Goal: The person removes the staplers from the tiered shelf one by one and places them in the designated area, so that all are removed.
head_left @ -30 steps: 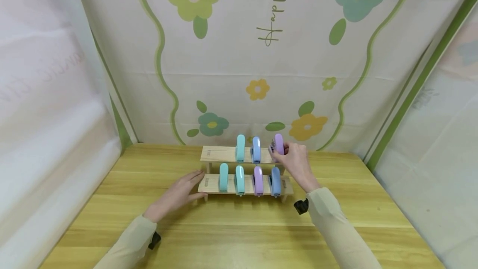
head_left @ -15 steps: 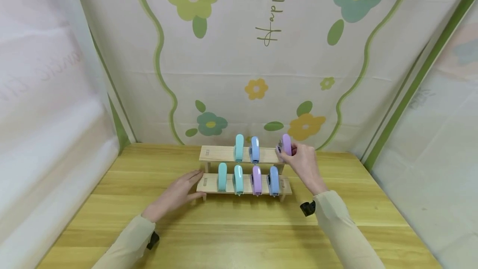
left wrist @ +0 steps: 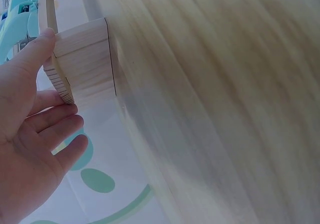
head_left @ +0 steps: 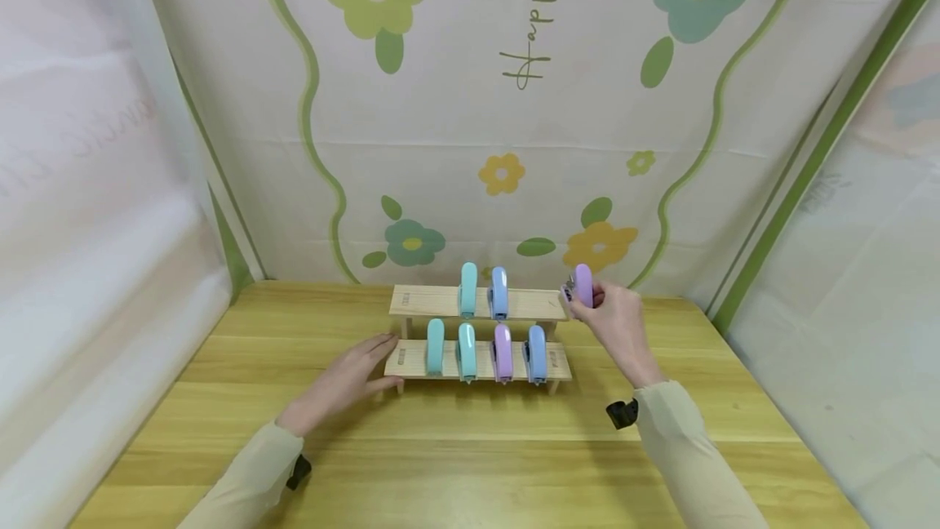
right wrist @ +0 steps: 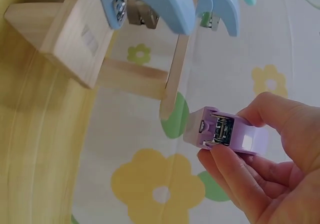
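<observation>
At the upper shelf's right end, my right hand (head_left: 618, 323) pinches a purple stapler (head_left: 583, 286) between thumb and fingers. In the right wrist view this stapler (right wrist: 220, 129) is apart from the shelf, its metal mechanism facing the camera. My left hand (head_left: 345, 378) holds the left end of the two-tier wooden rack (head_left: 413, 357); its thumb and fingers lie on opposite edges of the lower shelf. On that tier stand two teal staplers (head_left: 467, 352), a purple one (head_left: 503, 353) and a blue one (head_left: 537, 353). The upper tier bears one teal stapler (head_left: 467, 291) and one blue stapler (head_left: 498, 292).
The rack stands on a wood-grain table (head_left: 470, 447), near its back edge. Behind it hangs a white cloth (head_left: 441, 104) printed with flowers. More cloth closes off the left and right sides. A black strap-like device (head_left: 622, 413) is on the right wrist.
My right hand has carried the purple stapler to the right, from above the upper shelf to just beyond its right end. The left hand keeps its place on the rack.
</observation>
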Demonstrator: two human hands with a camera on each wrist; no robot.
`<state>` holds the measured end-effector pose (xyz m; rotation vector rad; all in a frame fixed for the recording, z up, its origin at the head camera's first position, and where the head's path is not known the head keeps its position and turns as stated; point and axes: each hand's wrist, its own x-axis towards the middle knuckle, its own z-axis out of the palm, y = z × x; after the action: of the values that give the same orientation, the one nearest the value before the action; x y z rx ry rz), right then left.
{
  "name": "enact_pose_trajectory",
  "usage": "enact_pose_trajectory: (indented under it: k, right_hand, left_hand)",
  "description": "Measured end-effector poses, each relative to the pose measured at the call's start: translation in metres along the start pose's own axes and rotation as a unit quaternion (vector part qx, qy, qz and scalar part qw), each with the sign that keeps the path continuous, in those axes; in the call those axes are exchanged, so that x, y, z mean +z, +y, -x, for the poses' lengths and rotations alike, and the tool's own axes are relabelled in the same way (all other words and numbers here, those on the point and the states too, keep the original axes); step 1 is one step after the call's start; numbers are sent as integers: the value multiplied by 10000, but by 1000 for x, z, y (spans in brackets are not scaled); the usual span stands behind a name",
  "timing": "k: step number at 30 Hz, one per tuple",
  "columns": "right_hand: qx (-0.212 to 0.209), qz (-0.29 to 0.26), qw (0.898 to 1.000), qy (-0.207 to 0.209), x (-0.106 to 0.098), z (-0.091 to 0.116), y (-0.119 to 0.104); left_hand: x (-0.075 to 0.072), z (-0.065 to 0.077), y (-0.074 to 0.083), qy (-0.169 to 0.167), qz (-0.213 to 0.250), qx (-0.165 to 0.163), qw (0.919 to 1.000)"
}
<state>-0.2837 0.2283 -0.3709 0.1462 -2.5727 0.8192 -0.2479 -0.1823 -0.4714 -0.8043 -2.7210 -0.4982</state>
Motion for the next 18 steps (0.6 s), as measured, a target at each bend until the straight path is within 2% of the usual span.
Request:
enact_pose_trajectory:
  k: [7,18]
  right_hand:
    - [125,57,9999,29,-4,6,12]
    - [209,208,9995,108,-8,14,33]
  left_hand:
    - [-2,1,1,76,-7,31,10000]
    - [-3,1,3,-37,-8,5,10000]
